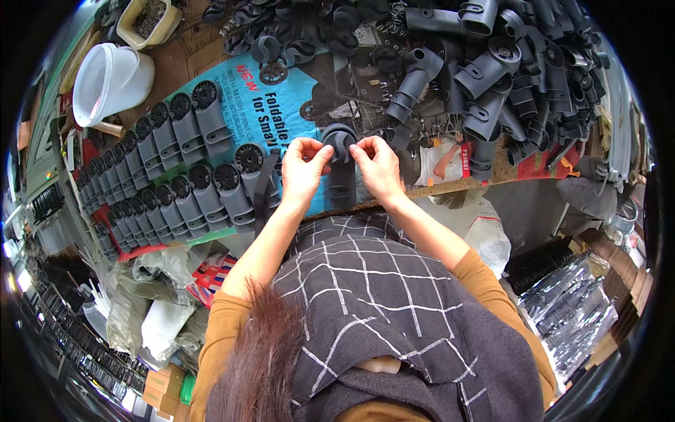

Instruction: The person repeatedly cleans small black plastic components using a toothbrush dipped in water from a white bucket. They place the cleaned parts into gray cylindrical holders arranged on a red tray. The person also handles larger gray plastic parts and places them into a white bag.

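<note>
My left hand and my right hand meet at the table's near edge, thumbs and fingers closed on opposite sides of a round black plastic cap. The cap has a curved, raised shape. Directly below it stands a dark tubular plastic fitting, partly in shadow; I cannot tell whether the two are joined. To the left of my left hand, two long rows of similar grey fittings with round slotted ends lie side by side. More curved black caps lie beyond my hands.
A heap of loose grey fittings covers the right side of the table. Scattered small metal springs lie at the back. A white bucket and a yellowish tub of small parts stand at the far left. Plastic bags hang below the table's edge.
</note>
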Demonstrator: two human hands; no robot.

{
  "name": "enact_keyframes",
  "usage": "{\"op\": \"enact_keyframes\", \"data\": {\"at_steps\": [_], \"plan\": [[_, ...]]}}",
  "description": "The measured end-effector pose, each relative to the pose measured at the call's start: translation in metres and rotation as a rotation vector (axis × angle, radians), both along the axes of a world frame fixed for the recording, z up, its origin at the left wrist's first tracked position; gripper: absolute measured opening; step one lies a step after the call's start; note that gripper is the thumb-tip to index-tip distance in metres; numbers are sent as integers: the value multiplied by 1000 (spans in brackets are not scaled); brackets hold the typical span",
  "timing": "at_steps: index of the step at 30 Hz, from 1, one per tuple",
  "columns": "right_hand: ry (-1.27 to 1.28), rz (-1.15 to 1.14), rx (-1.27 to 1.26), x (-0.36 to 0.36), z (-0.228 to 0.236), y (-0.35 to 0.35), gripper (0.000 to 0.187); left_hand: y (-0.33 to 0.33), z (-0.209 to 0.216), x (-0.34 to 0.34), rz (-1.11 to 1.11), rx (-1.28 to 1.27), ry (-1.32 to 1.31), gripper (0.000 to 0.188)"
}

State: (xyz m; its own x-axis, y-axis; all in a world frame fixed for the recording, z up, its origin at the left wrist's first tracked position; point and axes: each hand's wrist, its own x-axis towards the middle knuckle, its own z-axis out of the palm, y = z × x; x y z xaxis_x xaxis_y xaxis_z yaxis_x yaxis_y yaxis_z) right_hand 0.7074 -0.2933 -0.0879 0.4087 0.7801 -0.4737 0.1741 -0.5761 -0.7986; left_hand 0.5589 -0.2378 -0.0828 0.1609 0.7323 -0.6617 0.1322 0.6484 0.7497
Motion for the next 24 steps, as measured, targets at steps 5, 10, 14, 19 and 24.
{"op": "enact_keyframes", "data": {"at_steps": [5, 10, 14, 19, 24], "plan": [[-223, 86, 78, 1, -22, 6, 24, 15, -14, -2, -372, 196, 508, 32], [210, 39, 37, 4, -27, 9, 38, 35, -27, -7, -332, -2, -68, 60], [155, 135, 5, 10, -21, 14, 39, 40, -32, -10, -454, -65, -62, 58], [145, 195, -13, 15, -19, 18, 39, 41, -30, -8, -456, -56, -18, 58], [256, 243, -42, 22, -17, 16, 39, 13, -21, -3, -445, 158, 192, 62]]}}
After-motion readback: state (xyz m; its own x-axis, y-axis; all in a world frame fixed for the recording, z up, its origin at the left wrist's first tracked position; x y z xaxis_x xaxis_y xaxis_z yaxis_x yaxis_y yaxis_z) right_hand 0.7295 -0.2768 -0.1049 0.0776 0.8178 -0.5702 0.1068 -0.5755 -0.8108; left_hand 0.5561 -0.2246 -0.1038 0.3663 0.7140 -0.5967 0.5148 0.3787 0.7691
